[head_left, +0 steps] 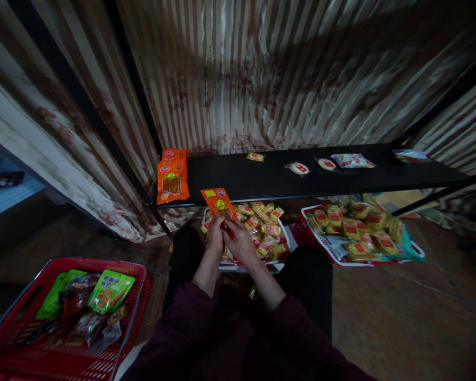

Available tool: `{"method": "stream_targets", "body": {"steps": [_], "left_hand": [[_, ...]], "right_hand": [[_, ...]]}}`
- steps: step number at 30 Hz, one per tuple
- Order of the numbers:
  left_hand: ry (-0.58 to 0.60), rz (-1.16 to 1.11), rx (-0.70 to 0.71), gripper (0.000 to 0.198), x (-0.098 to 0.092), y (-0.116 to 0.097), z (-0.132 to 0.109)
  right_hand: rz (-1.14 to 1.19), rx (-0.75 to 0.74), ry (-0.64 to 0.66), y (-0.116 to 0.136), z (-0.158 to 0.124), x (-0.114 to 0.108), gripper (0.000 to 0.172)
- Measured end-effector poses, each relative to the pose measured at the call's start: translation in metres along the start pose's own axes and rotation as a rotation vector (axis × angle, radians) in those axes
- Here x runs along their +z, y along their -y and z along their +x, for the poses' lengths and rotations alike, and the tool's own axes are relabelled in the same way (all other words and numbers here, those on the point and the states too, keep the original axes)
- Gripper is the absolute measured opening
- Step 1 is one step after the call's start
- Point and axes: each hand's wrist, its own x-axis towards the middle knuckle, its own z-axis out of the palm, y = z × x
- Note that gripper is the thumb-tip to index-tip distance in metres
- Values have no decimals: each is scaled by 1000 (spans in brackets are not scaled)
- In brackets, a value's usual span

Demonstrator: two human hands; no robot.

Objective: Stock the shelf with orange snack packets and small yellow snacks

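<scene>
An orange snack packet (219,202) with a yellow label and a see-through window is held upright before the shelf's front edge. My left hand (214,234) is closed on its lower end. My right hand (240,241) is closed at the same lower end, beside the left; a dark red bit shows between its fingers, too dim to make out. Just beyond and beneath my hands is a white-rimmed basket (289,246) of small yellow wrapped snacks (270,229). At the left end of the black shelf (230,177) lies an overlapping row of matching orange packets (172,182).
Several small packs, including a round wrapped cake (299,168) and a white-pink bag (353,161), lie along the shelf. A second basket (301,228) of yellow snacks stands on the right. A red basket (137,307) with a green bag (110,291) sits at lower left.
</scene>
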Motion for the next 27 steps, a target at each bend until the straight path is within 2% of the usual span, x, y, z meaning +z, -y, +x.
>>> {"method": "stream_targets", "body": {"steps": [4, 7, 11, 13, 15, 20, 24, 27], "left_hand": [[-92, -21, -63, 13, -5, -3, 2], [-88, -87, -159, 16, -8, -6, 3], [9, -197, -276, 20, -12, -8, 3], [34, -232, -301, 21, -13, -8, 2], [47, -244, -316, 22, -14, -9, 1], [98, -201, -367, 27, -15, -10, -2], [108, -156, -414, 33, -17, -12, -4], [119, -145, -418, 38, -18, -13, -4]], "right_hand": [[45, -19, 59, 1, -1, -2, 37], [140, 28, 37, -3, 0, -4, 36], [148, 127, -147, -15, 3, -8, 28], [167, 160, -250, -22, 5, -11, 28], [227, 194, -300, -28, 7, -13, 31], [556, 387, -203, -36, 7, -13, 41], [716, 563, -178, -32, 5, -15, 33], [764, 632, -202, -28, 5, -17, 27]]}}
